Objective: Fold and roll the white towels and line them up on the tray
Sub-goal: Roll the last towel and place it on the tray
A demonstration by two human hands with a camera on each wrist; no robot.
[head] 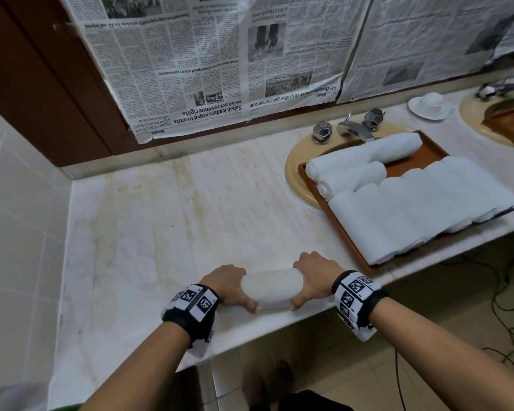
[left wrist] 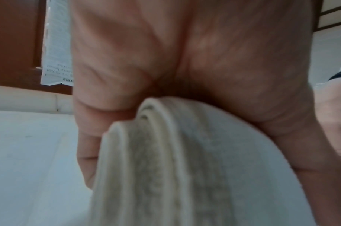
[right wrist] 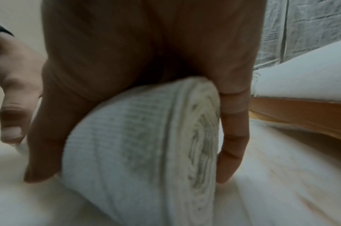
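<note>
A rolled white towel (head: 269, 287) lies on the marble counter (head: 166, 221) near its front edge. My left hand (head: 230, 287) grips its left end and my right hand (head: 315, 280) grips its right end, fingers over the top and thumbs at the near side. The left wrist view shows the roll's layered end (left wrist: 165, 160) under my palm. In the right wrist view the spiral end (right wrist: 200, 137) sits between thumb and fingers. The wooden tray (head: 431, 149) at the right carries several rolled white towels (head: 413, 203) in a row, with two more (head: 356, 170) behind them.
The tray lies over a beige sink (head: 297, 161) with chrome taps (head: 353, 127). A white cup and saucer (head: 429, 105) stand further back. Newspaper (head: 205, 63) covers the wall behind. Cables (head: 505, 307) trail on the floor at the right.
</note>
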